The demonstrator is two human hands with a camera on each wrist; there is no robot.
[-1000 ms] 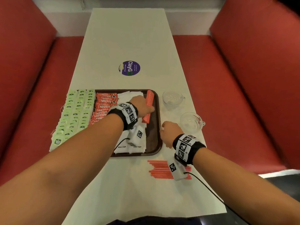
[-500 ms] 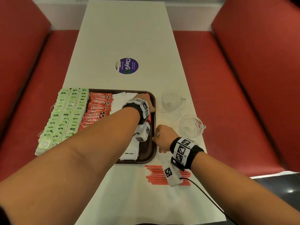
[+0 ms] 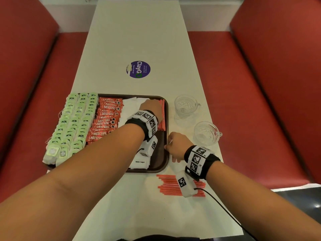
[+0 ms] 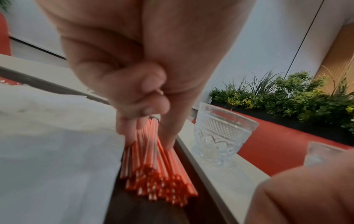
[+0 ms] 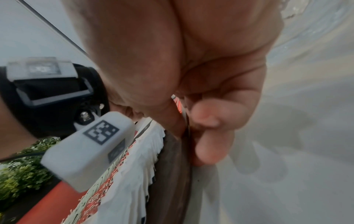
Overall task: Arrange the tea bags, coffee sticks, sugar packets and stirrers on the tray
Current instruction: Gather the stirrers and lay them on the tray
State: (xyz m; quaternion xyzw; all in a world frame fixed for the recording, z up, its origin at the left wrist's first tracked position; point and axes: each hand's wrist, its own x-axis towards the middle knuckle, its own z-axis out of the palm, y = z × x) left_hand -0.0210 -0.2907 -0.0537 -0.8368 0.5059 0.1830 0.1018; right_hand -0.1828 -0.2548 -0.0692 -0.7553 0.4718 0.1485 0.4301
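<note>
Left hand (image 3: 152, 108) down in tray (image 3: 160, 168), fingers (image 4: 166, 136) curled round stirrer bundle (image 4: 153, 166) lying along right wall, beside sugar packets (image 3: 139, 162). Right hand (image 3: 176, 146) pinching tray's right rim, thumb inside, fingers outside. More stirrers (image 3: 168, 185) loose on table (image 3: 139, 32), near side of tray

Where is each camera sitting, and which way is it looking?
Head: on the person's head, looking forward and down at the table; both forearms, left hand and right hand show.
Left wrist: looks along the left hand's fingers at the stirrers they hold.
Right wrist: looks along the right hand's thumb pinching the tray rim.
Shared: the wrist views both show the tray and sugar packets.
</note>
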